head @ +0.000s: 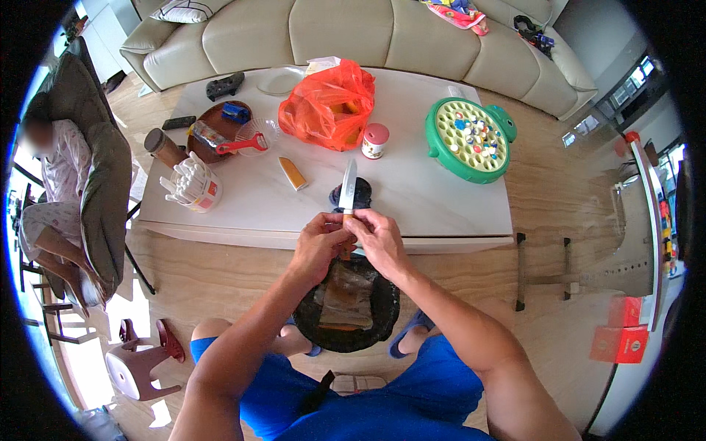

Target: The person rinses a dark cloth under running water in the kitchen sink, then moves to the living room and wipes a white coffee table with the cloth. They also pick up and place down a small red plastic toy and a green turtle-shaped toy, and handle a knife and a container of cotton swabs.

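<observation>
A kitchen knife (348, 186) points away from me, its blade over the front of the white coffee table (248, 206). My left hand (325, 245) and my right hand (378, 237) both pinch its orange handle, which the fingers partly cover. Behind the blade lies a dark, rounded object (363, 193); I cannot tell what it is. An orange knife sheath (292, 173) rests on the tabletop to the left. Directly under my hands, on the floor between my feet, stands a black-lined waste bin (309, 314) with brownish, translucent wrapping inside.
A red plastic bag (325, 113), a pink-lidded jar (375, 141) and a green fishing toy (469, 171) stand on the table. Leftward are a red peeler (242, 144), a tub of white pens (207, 201) and a brown tray (207, 118). A person (66, 149) sits at far left.
</observation>
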Available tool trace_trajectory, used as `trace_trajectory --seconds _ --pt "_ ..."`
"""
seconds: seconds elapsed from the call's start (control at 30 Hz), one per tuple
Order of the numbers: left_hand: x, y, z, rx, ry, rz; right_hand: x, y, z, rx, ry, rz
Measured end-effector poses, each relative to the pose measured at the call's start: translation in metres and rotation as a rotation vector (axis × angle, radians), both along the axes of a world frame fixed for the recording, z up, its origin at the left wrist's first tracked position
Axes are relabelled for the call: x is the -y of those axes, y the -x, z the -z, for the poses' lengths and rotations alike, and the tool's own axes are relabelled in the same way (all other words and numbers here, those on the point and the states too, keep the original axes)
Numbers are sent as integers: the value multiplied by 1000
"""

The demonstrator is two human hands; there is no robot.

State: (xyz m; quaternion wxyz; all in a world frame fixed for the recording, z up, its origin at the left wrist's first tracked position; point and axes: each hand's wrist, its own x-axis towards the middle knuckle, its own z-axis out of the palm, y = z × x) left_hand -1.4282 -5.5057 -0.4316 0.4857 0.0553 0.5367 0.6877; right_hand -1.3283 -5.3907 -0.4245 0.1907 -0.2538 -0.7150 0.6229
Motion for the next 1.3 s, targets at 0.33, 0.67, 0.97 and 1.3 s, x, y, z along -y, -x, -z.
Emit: trace_trajectory --seconds 0.33,0.67,0.97,1.3 --pt "-26 89 46 -894 323 -64 -45 -22 4 55 11 109" --pt "-31 179 88 -1050 1020 -251 -37 -56 -3 159 -709 -122" --pt "-33 173 63 -715 794 -117 -41 -53 -22 118 -657 -22" --pt "-3 91 -2 262 14 -246 -50 -56 -54 98 74 -119"
